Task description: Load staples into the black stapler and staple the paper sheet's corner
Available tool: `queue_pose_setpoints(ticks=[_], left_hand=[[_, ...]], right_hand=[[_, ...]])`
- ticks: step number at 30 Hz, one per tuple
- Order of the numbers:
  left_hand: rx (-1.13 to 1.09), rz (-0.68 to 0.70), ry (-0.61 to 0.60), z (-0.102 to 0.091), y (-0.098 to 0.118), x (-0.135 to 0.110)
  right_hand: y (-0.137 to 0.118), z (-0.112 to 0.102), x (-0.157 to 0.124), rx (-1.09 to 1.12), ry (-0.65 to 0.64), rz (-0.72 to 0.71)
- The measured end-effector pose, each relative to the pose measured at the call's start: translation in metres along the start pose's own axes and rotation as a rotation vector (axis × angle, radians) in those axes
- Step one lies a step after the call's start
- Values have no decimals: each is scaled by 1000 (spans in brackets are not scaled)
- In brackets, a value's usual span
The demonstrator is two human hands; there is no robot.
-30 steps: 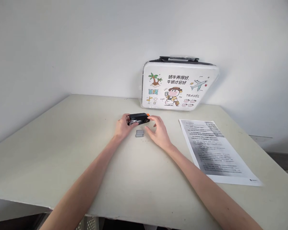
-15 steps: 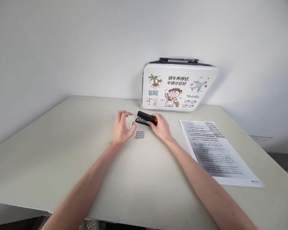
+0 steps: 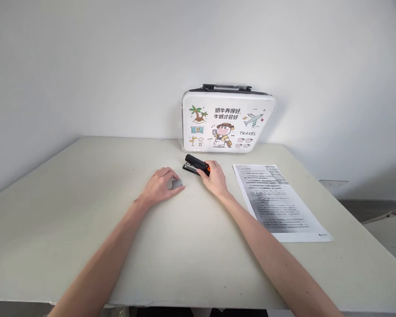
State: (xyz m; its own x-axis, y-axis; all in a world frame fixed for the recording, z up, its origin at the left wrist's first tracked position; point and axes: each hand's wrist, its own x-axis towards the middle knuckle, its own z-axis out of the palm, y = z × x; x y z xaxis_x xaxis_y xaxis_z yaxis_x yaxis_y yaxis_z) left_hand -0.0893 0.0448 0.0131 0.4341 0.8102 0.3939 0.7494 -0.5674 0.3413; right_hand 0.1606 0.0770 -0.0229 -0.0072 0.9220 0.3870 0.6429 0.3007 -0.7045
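My left hand (image 3: 159, 186) is low over the table, its thumb and fingers closed around the small grey strips of staples (image 3: 177, 183). The thumb lies along their near side, and the fingertips curl over the far side, hiding part of them. In my right hand (image 3: 215, 178) is a black stapler (image 3: 194, 163) with an orange part near its rear. The fingers grip that rear end, while the jaw points left, parted, with a metal strip showing inside. Just left of and nearer than the stapler are the staples.
Behind the stapler, a white case (image 3: 231, 119) with cartoon prints and a black handle leans at the wall. A printed sheet of paper (image 3: 280, 202) lies to the right of my right forearm. The pale table (image 3: 69, 202) meets the wall at its back.
My left hand has come down from beside the stapler and closed around the staples. The right hand still holds the stapler. The whole view has shifted slightly to the right.
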Motion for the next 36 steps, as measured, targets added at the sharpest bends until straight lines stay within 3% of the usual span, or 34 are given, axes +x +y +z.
queue_pose_setpoints(ticks=[5,8,13,17,19,23,28,33,36], left_hand=[[115,-165,140,9,-10,1],[160,-199,167,12,-15,2],[227,-279,188,13,-17,2],[253,-307,201,14,-17,4],[252,-308,197,15,-16,5],[221,-322,183,15,-16,5],[132,-278,136,11,-16,0],[17,-308,75,7,-19,-4],[17,-244,23,3,-23,-7]], right_hand=[[0,-6,-8,39,-29,-23],[1,-22,-17,40,-36,-31],[31,-90,-40,-180,-79,-68],[76,-147,-73,-428,-197,127],[96,-167,-91,-520,-275,176],[123,-192,-115,-613,-292,181],[126,-199,-111,-649,-266,216],[96,-177,-89,-590,-177,128],[84,-164,-80,-565,-192,111]])
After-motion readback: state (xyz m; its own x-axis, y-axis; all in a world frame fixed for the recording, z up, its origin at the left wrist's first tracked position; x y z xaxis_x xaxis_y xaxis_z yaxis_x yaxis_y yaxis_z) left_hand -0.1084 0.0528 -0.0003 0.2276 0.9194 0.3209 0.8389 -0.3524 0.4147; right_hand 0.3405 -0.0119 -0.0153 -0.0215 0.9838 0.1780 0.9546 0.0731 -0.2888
